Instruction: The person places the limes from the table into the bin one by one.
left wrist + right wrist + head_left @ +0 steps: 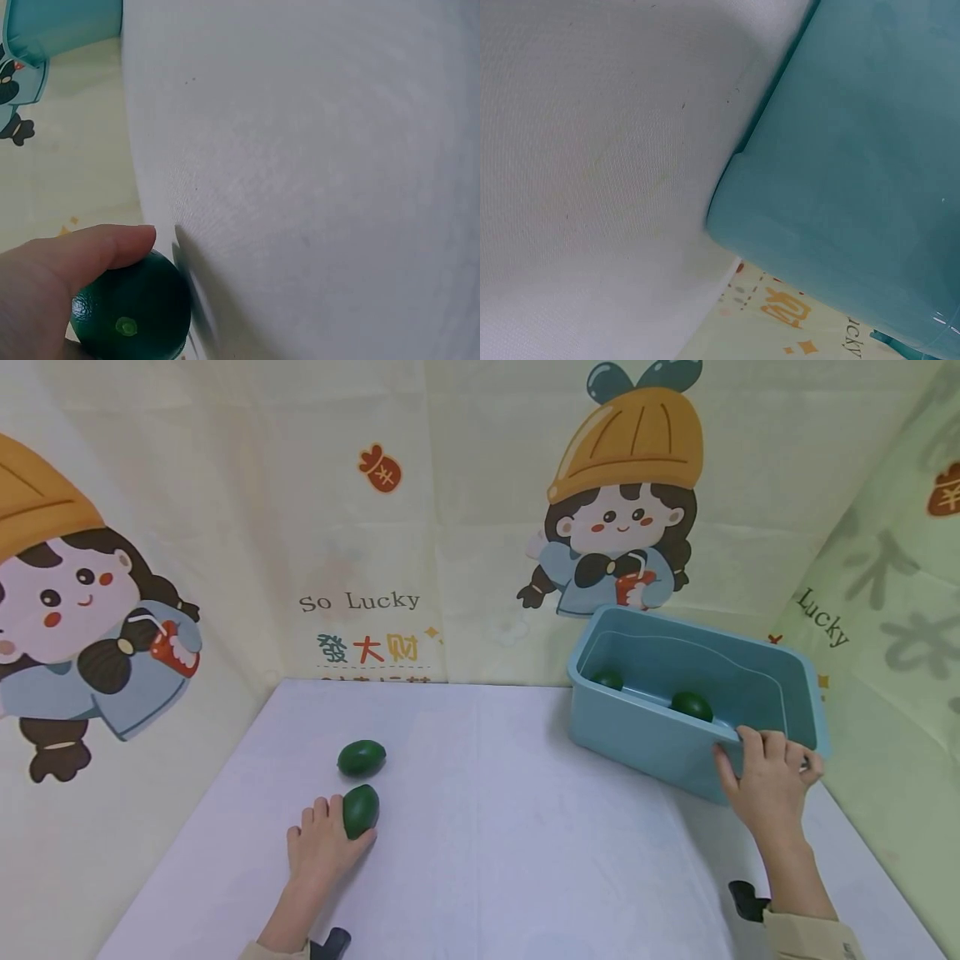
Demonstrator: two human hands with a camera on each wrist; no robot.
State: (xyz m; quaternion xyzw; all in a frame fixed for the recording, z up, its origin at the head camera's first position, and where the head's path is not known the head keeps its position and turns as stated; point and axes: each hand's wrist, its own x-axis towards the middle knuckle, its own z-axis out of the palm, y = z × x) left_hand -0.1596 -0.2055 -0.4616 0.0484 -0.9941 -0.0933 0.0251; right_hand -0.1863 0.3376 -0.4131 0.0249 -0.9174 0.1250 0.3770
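Observation:
My left hand (321,846) grips a dark green avocado (362,812) at the left of the table, thumb on its near side. In the left wrist view, the avocado (131,311) shows a pale stem scar, and the thumb lies against it. Just beyond it a second avocado (362,758) lies on its side on the cloth. At the right, my right hand (772,783) holds the near rim of a blue plastic bin (645,727), fingers over the edge and thumb outside. Inside the bin lie two more avocados (692,706), one partly hidden by the wall.
A white cloth (510,827) covers the table. Printed fabric (480,527) with cartoon figures hangs behind and at both sides. The bin stands at the back right, close to the fabric. Its corner and outer wall (847,165) fill the right of the right wrist view.

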